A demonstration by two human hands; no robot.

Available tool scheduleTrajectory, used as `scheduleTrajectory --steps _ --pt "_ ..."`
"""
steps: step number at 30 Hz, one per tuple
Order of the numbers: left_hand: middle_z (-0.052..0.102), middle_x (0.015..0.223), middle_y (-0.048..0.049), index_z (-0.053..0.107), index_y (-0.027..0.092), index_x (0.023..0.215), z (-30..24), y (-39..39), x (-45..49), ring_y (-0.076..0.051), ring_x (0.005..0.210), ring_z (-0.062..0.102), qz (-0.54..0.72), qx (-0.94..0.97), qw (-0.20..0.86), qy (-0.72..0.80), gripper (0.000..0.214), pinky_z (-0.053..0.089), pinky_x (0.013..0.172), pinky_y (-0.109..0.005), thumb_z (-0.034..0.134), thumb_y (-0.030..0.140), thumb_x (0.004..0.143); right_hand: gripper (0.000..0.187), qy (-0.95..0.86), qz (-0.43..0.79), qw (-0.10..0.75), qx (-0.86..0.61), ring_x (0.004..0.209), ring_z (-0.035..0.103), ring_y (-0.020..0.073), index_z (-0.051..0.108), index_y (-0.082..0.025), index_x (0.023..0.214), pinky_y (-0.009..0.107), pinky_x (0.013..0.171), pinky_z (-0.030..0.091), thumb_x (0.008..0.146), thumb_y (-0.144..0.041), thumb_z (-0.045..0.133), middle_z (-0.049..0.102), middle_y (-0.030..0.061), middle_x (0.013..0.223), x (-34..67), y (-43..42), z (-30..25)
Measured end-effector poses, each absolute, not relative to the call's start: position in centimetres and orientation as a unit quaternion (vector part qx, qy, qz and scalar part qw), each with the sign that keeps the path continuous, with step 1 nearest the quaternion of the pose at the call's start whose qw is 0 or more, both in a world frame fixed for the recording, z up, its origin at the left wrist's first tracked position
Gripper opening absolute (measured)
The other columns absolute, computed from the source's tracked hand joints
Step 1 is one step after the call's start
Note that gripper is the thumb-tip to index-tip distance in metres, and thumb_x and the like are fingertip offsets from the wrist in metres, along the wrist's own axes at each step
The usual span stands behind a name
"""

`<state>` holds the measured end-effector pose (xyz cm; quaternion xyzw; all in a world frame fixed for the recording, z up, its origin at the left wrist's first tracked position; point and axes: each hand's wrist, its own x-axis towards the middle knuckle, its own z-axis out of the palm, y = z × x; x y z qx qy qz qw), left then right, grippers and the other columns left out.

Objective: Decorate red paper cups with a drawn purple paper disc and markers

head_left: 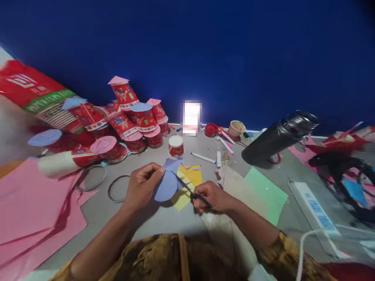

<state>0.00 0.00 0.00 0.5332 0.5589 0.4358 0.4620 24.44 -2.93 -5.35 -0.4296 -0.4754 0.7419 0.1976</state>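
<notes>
My left hand [145,183] pinches a piece of periwinkle-blue paper [166,186] with a rounded lower edge. In my right hand [209,196] is a pair of black-handled scissors [187,188], my fingers closed round the handles. The blades point up and left and reach the paper's right side; I cannot tell how far apart they are. Yellow paper scraps [191,174] lie beneath the blades. Just beyond stands a red paper cup [176,146] upside down with a white top.
Red cups [142,117] with pink and blue paper tops are stacked back left, near pink sheets [32,207]. A black thermos [278,136], a green sheet [265,195] and a white power strip [316,216] lie right. Markers [205,157] and a lit, blurred screen [191,117] are behind.
</notes>
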Motion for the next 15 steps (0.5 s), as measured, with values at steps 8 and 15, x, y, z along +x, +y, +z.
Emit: scheduleTrajectory --steps 8,15 --pt "0.049 0.054 0.0042 0.063 0.017 0.065 -0.23 0.2 -0.35 -0.009 0.048 0.041 0.416 0.525 0.497 0.552 0.037 0.031 0.045 -0.02 0.077 0.051 0.074 0.064 -0.493 0.743 0.194 -0.409 0.05 0.057 0.0091 0.065 -0.016 0.066 0.019 0.048 0.034 0.057 -0.073 0.092 0.066 -0.0006 0.056 24.77 -3.03 -5.39" --pt "0.05 0.054 0.0042 0.065 0.017 0.066 -0.19 -0.06 -0.34 -0.009 0.048 0.041 0.408 0.55 0.501 0.529 0.036 0.031 0.044 -0.02 0.076 0.05 0.077 0.065 -0.506 0.737 0.194 -0.405 0.051 0.056 0.0092 0.064 -0.016 0.067 0.02 0.05 0.037 0.059 -0.075 0.091 0.066 -0.0005 0.057 24.83 -3.03 -5.31"
